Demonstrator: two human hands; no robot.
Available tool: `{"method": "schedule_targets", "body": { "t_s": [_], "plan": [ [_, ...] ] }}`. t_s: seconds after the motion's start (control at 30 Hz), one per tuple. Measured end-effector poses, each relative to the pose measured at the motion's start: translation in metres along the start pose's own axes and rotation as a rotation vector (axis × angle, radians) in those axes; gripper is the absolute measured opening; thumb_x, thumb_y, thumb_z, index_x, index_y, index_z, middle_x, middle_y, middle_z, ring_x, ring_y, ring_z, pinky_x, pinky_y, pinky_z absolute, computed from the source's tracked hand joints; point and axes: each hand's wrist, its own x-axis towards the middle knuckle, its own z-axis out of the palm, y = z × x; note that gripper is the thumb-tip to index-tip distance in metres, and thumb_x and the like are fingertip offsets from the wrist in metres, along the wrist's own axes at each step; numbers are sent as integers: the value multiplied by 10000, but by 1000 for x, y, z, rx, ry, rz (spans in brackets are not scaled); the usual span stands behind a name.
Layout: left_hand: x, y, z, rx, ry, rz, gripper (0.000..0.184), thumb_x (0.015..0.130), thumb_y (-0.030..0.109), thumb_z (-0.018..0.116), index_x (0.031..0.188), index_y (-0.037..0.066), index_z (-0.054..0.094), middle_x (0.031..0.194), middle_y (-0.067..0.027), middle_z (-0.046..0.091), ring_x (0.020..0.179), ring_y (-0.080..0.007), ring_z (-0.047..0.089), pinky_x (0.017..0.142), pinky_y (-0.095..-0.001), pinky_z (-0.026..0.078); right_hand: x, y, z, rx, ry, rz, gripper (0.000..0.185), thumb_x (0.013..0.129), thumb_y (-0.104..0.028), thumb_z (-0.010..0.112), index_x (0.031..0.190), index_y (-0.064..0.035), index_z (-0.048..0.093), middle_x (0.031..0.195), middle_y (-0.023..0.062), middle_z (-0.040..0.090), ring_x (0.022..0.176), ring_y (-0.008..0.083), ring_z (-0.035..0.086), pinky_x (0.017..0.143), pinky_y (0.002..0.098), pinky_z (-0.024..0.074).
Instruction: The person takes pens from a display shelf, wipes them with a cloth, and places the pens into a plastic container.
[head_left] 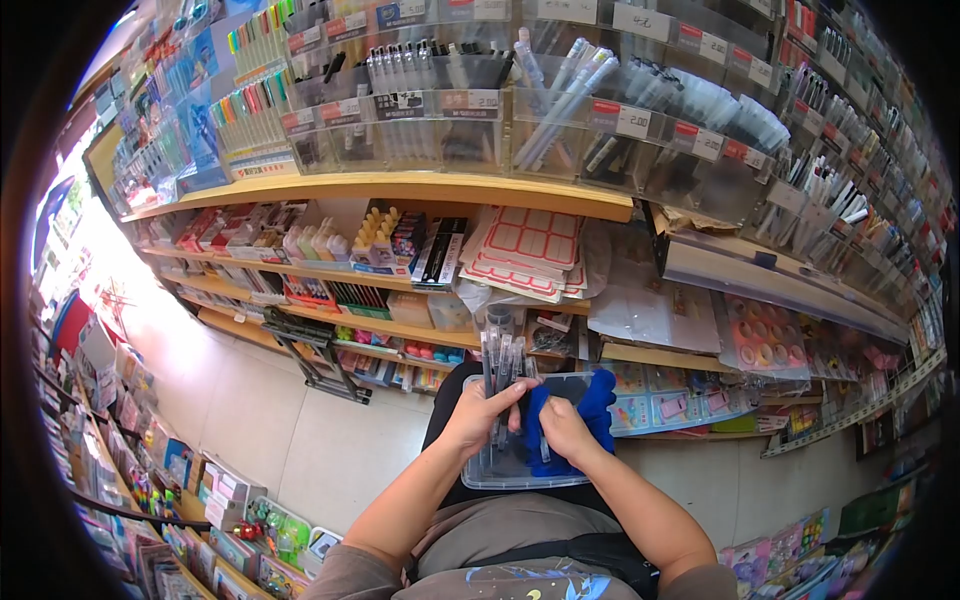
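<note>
My left hand (490,410) is closed around a bunch of clear-barrelled pens (500,360), which stand roughly upright in its grip. Close beside it, my right hand (562,425) is shut on a bright blue cloth (597,405). A thin pale pen-like piece shows against the cloth just below my right fist; whether that hand grips it too is unclear. Beneath both hands a shallow clear plastic box (500,482) rests on my lap, partly covered by the cloth and my hands.
Ahead, a wooden shelf edge (400,188) carries clear pen holders (560,140) with price tags. Lower shelves hold boxed stationery and a stack of red-bordered label sheets (525,245). A dark folding frame (318,355) stands at left on the tiled floor (340,440). Goods racks flank me.
</note>
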Motion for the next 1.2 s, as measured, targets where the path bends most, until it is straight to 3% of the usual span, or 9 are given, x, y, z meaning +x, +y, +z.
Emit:
{"method": "schedule_targets", "body": {
  "t_s": [0.17,0.27,0.37,0.67,0.77,0.93,1.0,1.07,1.2],
  "plan": [
    [0,4,-5,-272,176,101,332,852,242,571,1076,-2,586,534,1,461,490,-90,431,505,-222,351,-15,-42,2,-209,-159,19,266,897,-195,393,842,36,514,658,154,549,615,242,553,596,347,431],
    [2,4,-6,-261,86,84,337,846,238,568,1081,-4,580,609,-2,510,504,-78,434,500,-221,351,-15,-37,1,-287,-149,-27,280,898,-207,387,853,42,509,667,178,549,616,277,559,600,372,434],
    [2,7,-4,-185,14,-19,334,849,243,572,1076,-2,584,544,4,466,496,-84,431,507,-225,351,-14,-31,-1,-243,-116,49,302,897,-224,390,841,45,513,660,180,548,618,272,567,595,375,434],
    [3,-2,-8,-272,167,66,271,863,226,563,1022,9,593,547,-8,476,495,-103,434,499,-235,344,-12,-33,-8,-184,-226,232,362,886,-228,448,654,27,557,530,55,546,498,139,502,493,313,392],
    [4,-1,-7,-292,176,86,262,862,216,566,1018,7,596,550,-7,479,497,-101,436,497,-230,342,-17,-45,-18,-55,-412,402,300,880,-179,449,690,7,587,619,16,585,553,104,521,514,271,409],
    [5,-3,-6,86,95,19,237,842,206,596,962,5,629,576,5,503,487,-80,449,486,-209,342,-17,-57,-25,808,83,154,187,906,-172,471,899,-28,590,823,49,612,712,131,584,654,253,478],
    [-1,1,1,252,-14,-85,227,828,180,614,966,0,630,574,11,517,467,-65,451,461,-201,350,-7,-48,-27,873,292,70,179,906,-177,487,934,-33,590,861,35,610,751,113,571,681,247,465],
    [1,-9,2,430,-104,-166,246,821,202,635,976,11,630,580,9,526,465,-64,460,442,-208,359,-3,-37,-24,703,314,35,184,903,-187,506,969,-36,587,890,24,606,784,96,555,707,235,448],
    [-2,-6,8,571,-95,-225,247,803,256,664,807,16,603,535,-7,511,463,-78,488,427,-221,379,-8,-46,-16,378,305,-76,189,889,-161,537,1020,-28,569,928,-4,584,843,68,513,769,219,410]
  ]
}}
